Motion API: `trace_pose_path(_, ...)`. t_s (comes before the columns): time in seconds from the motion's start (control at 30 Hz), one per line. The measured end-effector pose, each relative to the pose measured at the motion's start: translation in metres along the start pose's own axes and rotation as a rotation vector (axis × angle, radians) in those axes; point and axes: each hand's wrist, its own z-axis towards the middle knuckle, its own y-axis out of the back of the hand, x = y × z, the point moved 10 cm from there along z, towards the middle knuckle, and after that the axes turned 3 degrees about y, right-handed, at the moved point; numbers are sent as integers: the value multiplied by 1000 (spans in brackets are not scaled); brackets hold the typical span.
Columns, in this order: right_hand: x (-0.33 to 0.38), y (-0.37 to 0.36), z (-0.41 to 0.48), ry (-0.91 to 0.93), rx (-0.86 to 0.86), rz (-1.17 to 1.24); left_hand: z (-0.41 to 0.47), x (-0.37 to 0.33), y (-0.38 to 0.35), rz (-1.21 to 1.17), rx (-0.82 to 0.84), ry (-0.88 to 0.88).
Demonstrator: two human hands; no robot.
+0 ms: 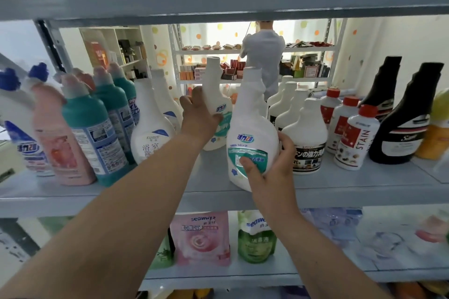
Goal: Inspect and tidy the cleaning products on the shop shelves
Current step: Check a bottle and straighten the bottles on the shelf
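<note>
The left hand (198,114) curls round the waist of the rear bottle (215,80), and the right hand (269,172) clasps the front bottle (252,126) low down, thumb pressed on its glossy teal label. Both are smooth, opaque white plastic, pear-shaped with narrow necks. They stand mid-shelf, long axes near vertical, necks up. Whether the front bottle's base touches the grey shelf (340,192) is unclear.

Teal bottles (94,128) and a pink bottle (56,143) stand to the left, with red-capped bottles (354,138) and 2 black bottles (401,124) to the right. Below sit soft pouches — 1 pink pouch (200,238), 1 green pouch (255,243).
</note>
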Motion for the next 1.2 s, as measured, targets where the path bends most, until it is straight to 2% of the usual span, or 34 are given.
trace_pose_path(0.3, 5, 7, -4, -29, -70, -90, -76, 1, 42, -144, 57, -40)
trace_pose_path(0.43, 26, 13, 0, 111, -68, -469, -107, 7, 65, -200, 85, -80)
trace_pose_path(0.6, 54, -6, 8, 353, 104, -831, -120, 34, 90, -359, 71, -51)
trace_pose_path(0.67, 58, -16, 14, 386, 188, -931, -122, 49, 89, -453, 89, -3)
trace_pose_path(0.83, 66, -46, 27, 475, 311, -1217, -127, 81, 70, -406, 167, 72)
trace_pose_path(1.0, 64, -79, 35, 569, 391, -1301, -120, 96, 67, -427, 207, 81)
trace_pose_path(1.2, 50, -111, 58, 573, 414, -1339, -114, 111, 59, -521, 237, 89)
